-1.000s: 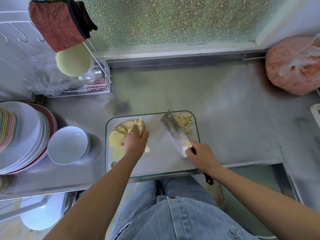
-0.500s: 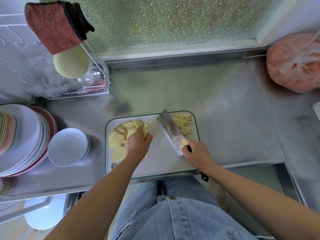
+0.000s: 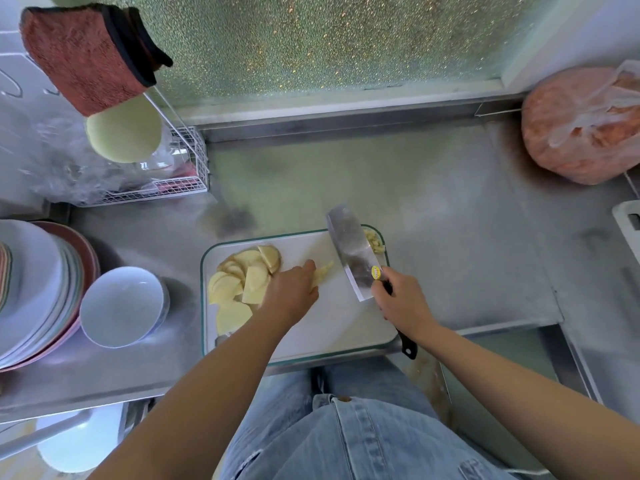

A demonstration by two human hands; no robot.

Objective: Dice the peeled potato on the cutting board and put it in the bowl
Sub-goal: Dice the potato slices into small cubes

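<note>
My left hand [image 3: 292,292] rests near the middle of the cutting board [image 3: 346,327]. Its fingers are curled down over a small bundle of potato strips [image 3: 323,270], pinning it to the board, and my knuckles hide the fingertips. My right hand [image 3: 398,303] is wrapped tight round the black handle of the cleaver [image 3: 349,251]; the handle's end pokes out past the board's near edge by the right corner. The broad blade runs from my fist toward the board's far edge, tilted so its flat face shows, with a yellow sticker next to the handle. I cannot tell whether its cutting edge touches the board. It stands just right of the strips, with a bare patch of board between them.

The potato slices [image 3: 242,285] lie fanned in an overlapping heap along the board's left edge, partly under my left hand. A little pile of diced potato [image 3: 375,242] sits at the board's far right corner, half hidden behind the blade.

The board lies at the near edge of the steel bench [image 3: 450,237]. The white bowl [image 3: 121,306] stands on the bench just left of the board, beside a stack of plates [image 3: 31,289] at the bench's left edge. A bulging plastic bag [image 3: 571,126] sits at the far right corner, and a wire rack [image 3: 180,188] at the far left, with a red cloth [image 3: 86,53] hanging above it
</note>
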